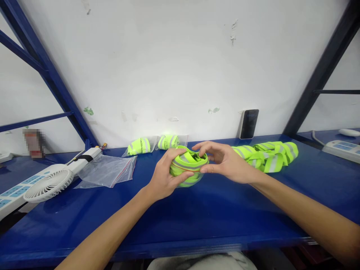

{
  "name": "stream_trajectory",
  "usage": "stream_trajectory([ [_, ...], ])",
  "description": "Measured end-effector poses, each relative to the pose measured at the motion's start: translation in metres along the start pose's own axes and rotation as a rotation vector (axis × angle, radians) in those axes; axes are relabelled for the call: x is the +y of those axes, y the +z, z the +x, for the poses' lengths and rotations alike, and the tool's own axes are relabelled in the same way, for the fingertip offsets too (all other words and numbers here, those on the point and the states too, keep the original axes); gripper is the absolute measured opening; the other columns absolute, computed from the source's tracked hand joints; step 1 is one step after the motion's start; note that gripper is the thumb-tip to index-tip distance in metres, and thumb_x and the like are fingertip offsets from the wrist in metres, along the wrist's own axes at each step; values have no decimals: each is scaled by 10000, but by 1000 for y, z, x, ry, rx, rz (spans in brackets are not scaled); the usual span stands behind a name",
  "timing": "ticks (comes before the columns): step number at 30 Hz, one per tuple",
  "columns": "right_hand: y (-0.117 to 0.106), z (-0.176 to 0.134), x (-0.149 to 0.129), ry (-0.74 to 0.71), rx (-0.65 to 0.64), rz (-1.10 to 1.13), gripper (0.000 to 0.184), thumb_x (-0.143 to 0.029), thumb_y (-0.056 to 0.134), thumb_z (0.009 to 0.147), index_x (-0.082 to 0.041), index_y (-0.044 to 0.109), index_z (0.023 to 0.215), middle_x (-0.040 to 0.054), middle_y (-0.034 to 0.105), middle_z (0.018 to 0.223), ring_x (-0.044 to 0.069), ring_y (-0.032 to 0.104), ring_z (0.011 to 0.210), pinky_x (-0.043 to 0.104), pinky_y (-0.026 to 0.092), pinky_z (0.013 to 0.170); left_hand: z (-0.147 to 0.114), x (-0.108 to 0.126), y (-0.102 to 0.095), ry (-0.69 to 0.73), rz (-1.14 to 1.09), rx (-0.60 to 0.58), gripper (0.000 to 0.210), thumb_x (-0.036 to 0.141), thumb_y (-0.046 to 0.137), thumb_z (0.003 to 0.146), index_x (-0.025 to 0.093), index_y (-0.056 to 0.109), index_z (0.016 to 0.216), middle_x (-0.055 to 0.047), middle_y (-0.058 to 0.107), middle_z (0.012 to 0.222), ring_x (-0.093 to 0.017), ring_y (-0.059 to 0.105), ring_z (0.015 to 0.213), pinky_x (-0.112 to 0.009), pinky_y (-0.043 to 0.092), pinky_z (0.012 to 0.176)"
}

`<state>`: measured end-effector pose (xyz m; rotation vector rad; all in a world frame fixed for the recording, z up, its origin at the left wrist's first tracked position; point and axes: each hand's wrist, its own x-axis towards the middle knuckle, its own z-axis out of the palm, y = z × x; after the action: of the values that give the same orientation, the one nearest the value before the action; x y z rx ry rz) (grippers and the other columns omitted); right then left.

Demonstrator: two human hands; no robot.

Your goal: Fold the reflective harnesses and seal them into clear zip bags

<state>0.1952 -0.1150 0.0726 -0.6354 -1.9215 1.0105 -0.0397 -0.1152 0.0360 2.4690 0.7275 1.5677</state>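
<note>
A rolled yellow-green reflective strap (187, 161) with grey bands sits partly inside a clear zip bag (194, 181), just above the blue table. Wrapped around its left side is my left hand (165, 174), thumb across the front. My right hand (221, 159) pinches the right edge near the bag's red zip line, thumb in front and fingers curled over the top. Whether those fingers grip the bag, the strap or both, I cannot tell. To the right lies a loose pile of the same reflective straps (270, 155).
Two bagged strap rolls, one left (139, 146) and one right (168, 141), lie by the wall. Flat clear zip bags (112, 170) rest left, beside a white fan (49, 185) and a power strip (17, 193). A phone (249, 124) leans against the wall. Blue frame posts (53, 75) flank the table.
</note>
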Motion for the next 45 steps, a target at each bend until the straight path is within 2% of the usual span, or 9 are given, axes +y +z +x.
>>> stream_trajectory([
  [4, -5, 6, -13, -149, -23, -84, 635, -310, 835, 768, -302, 550, 1336, 66, 556, 1409, 258, 553, 1288, 430, 472, 1089, 17, 7, -1, -103, -86, 130, 481, 425, 719, 850, 240, 512, 1243, -70, 630, 1185, -208, 624, 1052, -331, 498, 917],
  [7, -10, 10, -18, -172, 7, -181, 609, -340, 803, 802, -322, 531, 1346, 55, 563, 1404, 247, 635, 1179, 416, 536, 1025, 28, 5, -2, -161, -143, 160, 479, 430, 732, 836, 241, 520, 1220, -60, 615, 1178, -200, 604, 1053, -319, 482, 923],
  [11, -19, 15, -26, -82, -46, -160, 594, -395, 727, 869, -346, 478, 1406, 65, 561, 1401, 214, 704, 991, 378, 614, 852, 40, -2, -6, -218, -235, 100, 456, 460, 714, 844, 234, 540, 1200, -53, 621, 1131, -190, 602, 995, -295, 486, 866],
  [15, -31, 24, -38, 1, -105, -130, 503, -441, 554, 976, -331, 465, 1458, 60, 670, 1202, 196, 707, 937, 377, 616, 847, 45, -9, -10, -254, -364, 72, 524, 544, 689, 838, 205, 542, 1210, -70, 634, 1117, -205, 605, 1017, -287, 498, 852],
  [24, -36, 38, -52, 190, -335, -13, 341, -380, 703, 870, -243, 526, 1127, 3, 650, 918, 162, 694, 811, 355, 626, 782, 34, -11, -12, -382, -624, -60, 727, 544, 751, 785, 242, 446, 1373, -89, 666, 1124, -220, 654, 995, -302, 531, 821],
  [28, -32, 39, -56, 187, -343, -48, 267, -352, 720, 848, -214, 541, 991, 2, 650, 871, 158, 684, 797, 326, 611, 759, 31, -11, -12, -371, -572, -69, 788, 553, 740, 791, 264, 393, 1437, -97, 669, 1117, -226, 667, 964, -318, 540, 803],
  [32, -29, 41, -57, 183, -368, -114, 214, -334, 717, 837, -188, 616, 956, 20, 673, 933, 162, 689, 832, 311, 584, 783, 30, -13, -10, -354, -453, -26, 670, 571, 718, 803, 242, 482, 1337, -85, 666, 1075, -197, 651, 905, -296, 521, 781],
  [37, -28, 44, -62, 207, -426, -230, 146, -317, 704, 826, -177, 684, 862, -8, 674, 783, 159, 665, 760, 291, 533, 738, 30, -17, -12, -311, -372, -20, 622, 567, 716, 804, 237, 516, 1292, -78, 650, 1083, -194, 623, 929, -298, 498, 815],
  [45, -23, 45, -58, 188, -389, -202, 310, -481, 721, 792, -179, 666, 748, -4, 601, 731, 156, 593, 746, 295, 535, 729, 28, -19, -12, -311, -384, -39, 708, 566, 731, 791, 235, 481, 1365, -104, 629, 1177, -225, 620, 1008, -326, 501, 854],
])
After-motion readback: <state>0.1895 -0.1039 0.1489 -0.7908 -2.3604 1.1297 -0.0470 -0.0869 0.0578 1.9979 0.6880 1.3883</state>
